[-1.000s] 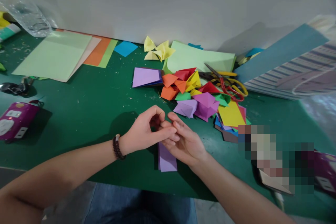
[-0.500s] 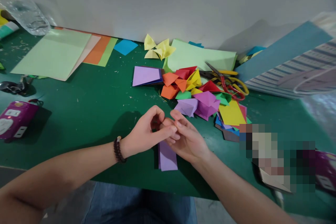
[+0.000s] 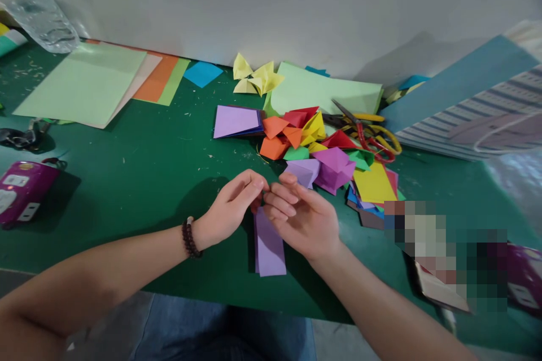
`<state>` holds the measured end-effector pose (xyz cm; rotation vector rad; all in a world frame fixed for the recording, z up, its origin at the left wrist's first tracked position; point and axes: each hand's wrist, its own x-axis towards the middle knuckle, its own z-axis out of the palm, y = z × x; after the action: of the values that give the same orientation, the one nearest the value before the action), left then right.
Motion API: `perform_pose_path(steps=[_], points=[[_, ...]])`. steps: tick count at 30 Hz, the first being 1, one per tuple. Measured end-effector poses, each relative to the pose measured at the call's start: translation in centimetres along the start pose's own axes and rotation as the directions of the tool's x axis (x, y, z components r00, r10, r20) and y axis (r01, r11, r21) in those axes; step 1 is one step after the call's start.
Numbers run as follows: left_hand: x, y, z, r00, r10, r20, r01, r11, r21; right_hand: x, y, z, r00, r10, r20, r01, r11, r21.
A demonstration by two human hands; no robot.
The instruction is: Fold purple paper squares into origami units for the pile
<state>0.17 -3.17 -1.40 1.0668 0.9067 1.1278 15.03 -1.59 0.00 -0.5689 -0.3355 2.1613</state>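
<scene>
L hand (image 3: 231,208), R hand (image 3: 302,214) just apart, open, over lilac paper strip (image 3: 269,245), origami pile (image 3: 296,149) nearby

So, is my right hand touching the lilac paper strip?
Cannot tell. The head view shows the right hand overlapping the top end of the lilac paper strip, but from above it doesn't show whether they actually meet.

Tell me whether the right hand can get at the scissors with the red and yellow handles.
Likely yes, by reaching over: the right hand sits just short of the folded paper shapes, which lie between it and the scissors. Those shapes are loose, so they hinder more than block.
</scene>
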Motion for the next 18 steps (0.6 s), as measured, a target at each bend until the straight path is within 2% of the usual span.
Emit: perform_pose_path(steps=[6, 10, 18], points=[[0.06, 0.25, -0.05, 1.0, 0.0, -0.019, 0.002, 0.998, 0.062, 0.05, -0.27, -0.03, 0.999, -0.024, -0.025, 0.024, 1.0, -0.007], [0.07, 0.52, -0.16, 0.999, 0.038, -0.026, -0.033, 0.985, 0.17, 0.09, -0.38, -0.12, 0.998, -0.046, -0.031, 0.046, 0.999, -0.013], [0.12, 0.6, -0.21, 0.996, 0.09, 0.016, -0.09, 0.933, 0.349, 0.19, -0.42, -0.2, 0.989, -0.147, -0.025, 0.139, 0.969, -0.203]])
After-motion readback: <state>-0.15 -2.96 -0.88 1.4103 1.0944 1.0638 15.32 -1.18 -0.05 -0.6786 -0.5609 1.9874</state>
